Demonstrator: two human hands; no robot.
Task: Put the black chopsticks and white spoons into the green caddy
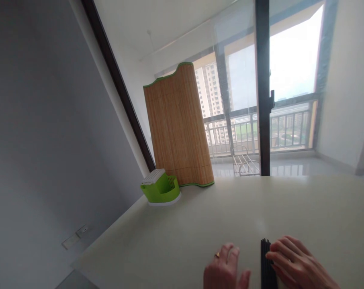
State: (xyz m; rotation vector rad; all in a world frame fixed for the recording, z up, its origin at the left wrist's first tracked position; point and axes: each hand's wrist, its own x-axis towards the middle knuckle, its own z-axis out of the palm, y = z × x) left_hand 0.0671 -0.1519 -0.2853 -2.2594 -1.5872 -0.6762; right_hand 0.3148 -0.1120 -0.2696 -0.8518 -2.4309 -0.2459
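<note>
A bundle of thin black chopsticks lies on the white table in front of me, pointing away from me, with its near end cut off by the bottom of the view. My right hand is against the bundle's right side, its fingers bent and close together and the fingertips on the chopsticks. To the left of the bundle, apart from it, my left hand hovers over or rests on the table; I cannot tell which. Its fingers are loosely bent, the thumb stands apart, and nothing shows in it. One finger wears a ring.
On the white table, a green holder with a white base stands at the far left. Behind it a brown bamboo mat with green edging stands upright. A glass door with a dark frame rises beyond the table; a grey wall is left.
</note>
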